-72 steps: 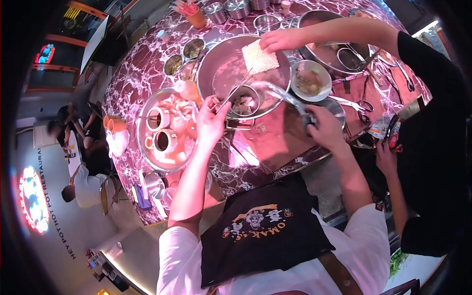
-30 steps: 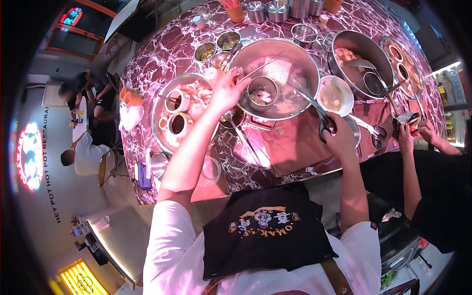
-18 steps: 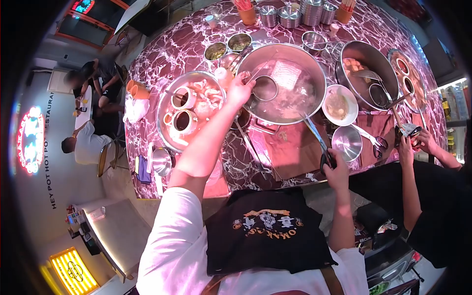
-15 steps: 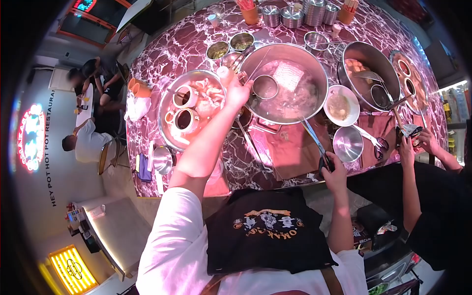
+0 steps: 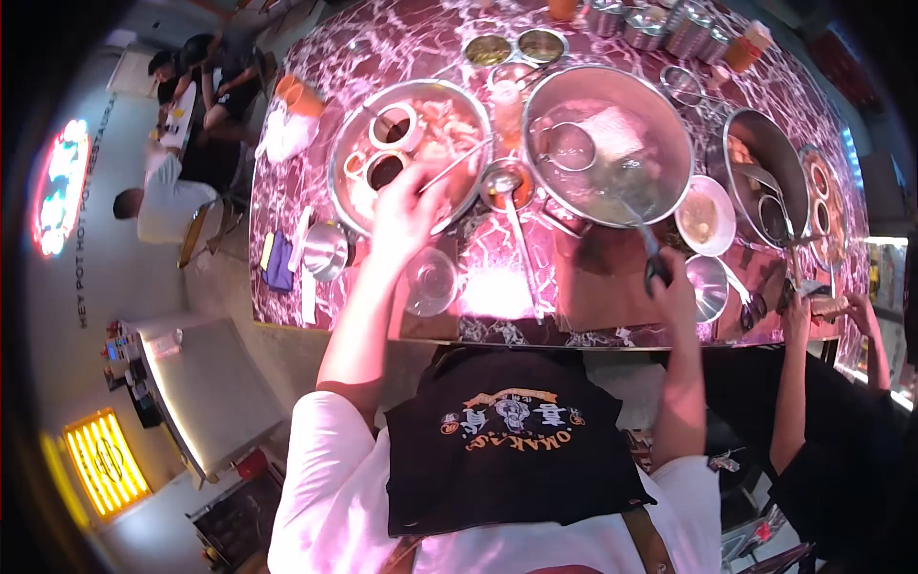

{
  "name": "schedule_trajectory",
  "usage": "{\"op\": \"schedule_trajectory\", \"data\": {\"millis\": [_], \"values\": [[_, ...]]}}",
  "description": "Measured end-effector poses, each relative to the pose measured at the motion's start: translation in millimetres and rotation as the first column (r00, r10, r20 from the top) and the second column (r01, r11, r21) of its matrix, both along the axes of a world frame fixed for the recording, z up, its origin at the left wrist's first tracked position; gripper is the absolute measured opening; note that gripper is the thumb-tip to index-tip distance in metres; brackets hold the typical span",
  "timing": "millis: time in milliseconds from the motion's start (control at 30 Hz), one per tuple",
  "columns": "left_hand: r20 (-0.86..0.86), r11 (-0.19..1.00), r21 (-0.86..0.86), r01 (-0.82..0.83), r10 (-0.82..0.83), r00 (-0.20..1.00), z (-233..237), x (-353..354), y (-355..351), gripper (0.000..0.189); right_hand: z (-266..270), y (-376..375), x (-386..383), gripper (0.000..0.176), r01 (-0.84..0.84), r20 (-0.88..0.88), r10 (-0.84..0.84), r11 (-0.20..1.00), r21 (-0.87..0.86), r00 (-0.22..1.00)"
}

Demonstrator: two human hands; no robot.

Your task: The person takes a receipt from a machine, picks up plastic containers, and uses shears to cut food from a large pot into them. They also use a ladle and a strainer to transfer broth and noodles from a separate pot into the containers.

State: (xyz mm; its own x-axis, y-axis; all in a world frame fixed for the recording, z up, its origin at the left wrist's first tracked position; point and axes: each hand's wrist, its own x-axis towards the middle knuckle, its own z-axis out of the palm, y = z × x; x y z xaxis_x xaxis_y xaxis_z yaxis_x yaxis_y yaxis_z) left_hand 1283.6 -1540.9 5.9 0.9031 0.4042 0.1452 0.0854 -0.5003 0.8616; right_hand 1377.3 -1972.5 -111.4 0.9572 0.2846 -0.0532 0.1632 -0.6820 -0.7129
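My left hand [image 5: 406,206] is closed around a thin stick [image 5: 457,163] that looks like chopsticks, above the left pot's front side. That steel pot [image 5: 335,182] holds pale pieces in broth and two round cups of dark liquid [image 5: 387,170]. My right hand [image 5: 674,287] is closed on black-handled scissors [image 5: 656,268], their blades pointing into the large middle pot [image 5: 690,158]. A white slab of food [image 5: 612,132] with a scored surface lies in the steaming broth there. Beside it sits a round ladle or strainer [image 5: 572,146].
Between the pots, a ladle [image 5: 516,230] rests in a small bowl of red sauce. To the right are a white bowl of soup [image 5: 706,212], a steel bowl [image 5: 708,287] and a deep pot [image 5: 741,124]. A co-worker's hands [image 5: 798,316] work at the far right.
My left hand has moved left and nearer, from beside the middle pot to over the left pot. The scissors' blades now reach deeper into the middle pot. The view has shifted.
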Motion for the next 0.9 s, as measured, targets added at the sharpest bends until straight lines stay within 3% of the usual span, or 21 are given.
{"op": "schedule_trajectory", "data": {"millis": [33,67,100,133,167,200,267,333,433,467,500,533,567,600,633,667,733,767,800,867,900], "values": [[-0.034,0.992,-0.091,-0.091,0.088,0.996,-3,-29,14,0.017,21,11,25,0.046,-0.044,-0.061,0.037,0.992,-0.117,0.997],[-0.08,0.966,-0.171,-0.196,0.184,0.98,-5,-60,28,0.015,52,34,43,0.044,-0.06,-0.081,0.034,0.937,-0.344,0.996],[-0.049,0.916,-0.278,-0.289,0.287,0.957,-13,-89,40,0.016,43,43,73,0.044,-0.142,0.026,0.182,0.845,-0.516,0.983],[-0.093,0.888,-0.263,-0.377,0.365,0.926,-28,-122,55,0.017,69,74,90,0.046,-0.246,0.026,0.396,0.619,-0.746,0.918],[-0.123,0.856,-0.251,-0.451,0.434,0.892,-47,-154,69,0.019,63,97,101,0.039,-0.239,-0.089,0.281,0.561,-0.793,0.956],[-0.149,0.821,-0.244,-0.516,0.494,0.856,-57,-178,79,0.021,49,110,115,0.036,-0.229,-0.094,0.252,0.58,-0.782,0.963],[-0.251,0.712,-0.344,-0.612,0.558,0.791,-58,-213,75,0.026,14,119,158,0.038,-0.378,-0.244,0.308,0.522,-0.764,0.919],[-0.312,0.763,-0.233,-0.603,0.529,0.789,-107,-263,92,0.025,22,134,147,0.04,-0.307,-0.194,0.257,0.534,-0.788,0.947],[-0.202,0.788,-0.169,-0.593,0.561,0.803,-130,-296,94,0.02,5,98,158,0.038,-0.315,-0.243,0.202,0.538,-0.782,0.949],[-0.235,0.781,-0.119,-0.613,0.578,0.782,-131,-305,99,0.019,18,87,140,0.035,-0.261,-0.177,0.195,0.622,-0.738,0.965],[-0.263,0.776,-0.067,-0.627,0.592,0.762,-131,-312,106,0.018,49,90,112,0.037,-0.289,-0.272,0.144,0.724,-0.627,0.951],[-0.292,0.773,-0.015,-0.635,0.604,0.742,-134,-318,115,0.018,50,70,86,0.047,-0.118,-0.071,0.094,0.743,-0.659,0.993],[-0.25,0.778,-0.028,-0.628,0.602,0.758,-147,-325,125,0.019,51,57,59,0.054,0.015,-0.034,-0.046,0.782,-0.623,0.998],[-0.337,0.797,-0.016,-0.603,0.564,0.754,-153,-328,135,0.018,47,49,34,0.051,0.089,-0.129,-0.192,0.827,-0.556,0.973],[-0.355,0.827,-0.03,-0.561,0.516,0.78,-174,-330,144,0.022,43,50,-5,0.05,0.216,-0.284,-0.27,0.954,-0.206,0.92],[-0.37,0.854,-0.038,-0.518,0.47,0.802,-193,-333,150,0.026,33,66,-47,0.044,0.34,-0.327,-0.321,0.941,0.0,0.889],[-0.366,0.891,-0.015,-0.454,0.417,0.832,-192,-325,159,0.028,11,128,-115,0.03,0.551,-0.533,-0.325,0.759,0.346,0.782],[-0.362,0.908,0.0,-0.418,0.39,0.847,-190,-317,162,0.029,24,181,-150,0.032,0.631,-0.617,-0.333,0.688,0.358,0.713],[-0.371,0.911,-0.026,-0.411,0.373,0.85,-185,-309,165,0.028,-28,178,-168,0.034,0.514,-0.536,-0.241,0.732,0.447,0.809],[-0.394,0.915,-0.073,-0.397,0.339,0.854,-171,-295,170,0.027,-54,218,-194,0.04,0.43,-0.595,-0.022,0.713,0.554,0.803],[-0.394,0.916,-0.061,-0.397,0.344,0.853,-168,-289,171,0.026,-72,238,-199,0.04,0.408,-0.529,-0.063,0.715,0.568,0.847]]}}
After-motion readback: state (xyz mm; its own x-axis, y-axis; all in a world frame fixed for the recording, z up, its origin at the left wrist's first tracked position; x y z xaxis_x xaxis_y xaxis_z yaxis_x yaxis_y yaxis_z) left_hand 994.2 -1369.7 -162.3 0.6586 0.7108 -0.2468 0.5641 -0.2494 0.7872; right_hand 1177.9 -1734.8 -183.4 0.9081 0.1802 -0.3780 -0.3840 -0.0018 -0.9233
